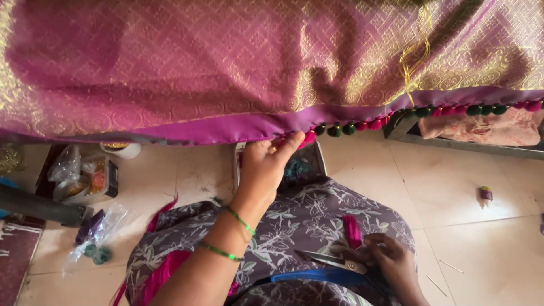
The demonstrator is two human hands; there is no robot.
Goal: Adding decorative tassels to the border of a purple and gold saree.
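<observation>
The left hand (265, 170) is up at the hem, its fingers (289, 141) pinched closed on the purple satin edge of the pink and gold brocade silk cloth (226, 68), right where a row of small red and green pompom tassels (362, 126) begins. Two thin green bangles (229, 238) sit on that wrist. The cloth hangs across the whole top of the view, its tassel row running off to the right along the hem, with a loose yellow thread (409, 68) dangling over it.

Down in the lap, the right hand (391, 262) rests on the purple floral-print dress fabric (306, 221), fingers curled around a tuft of magenta thread (352, 231). A pair of steel scissors with blue handles (331, 266) lies just beside that hand, touching it; whether the fingers grip the handles too, I cannot tell.

Further out, on the cream tiled floor (481, 238), a small purple spool of thread (485, 194) stands well apart on the right. To the left lie a clear plastic bag with green bits (96, 241) and a plastic tray of mixed beads (90, 181), near a white cup (122, 149).
</observation>
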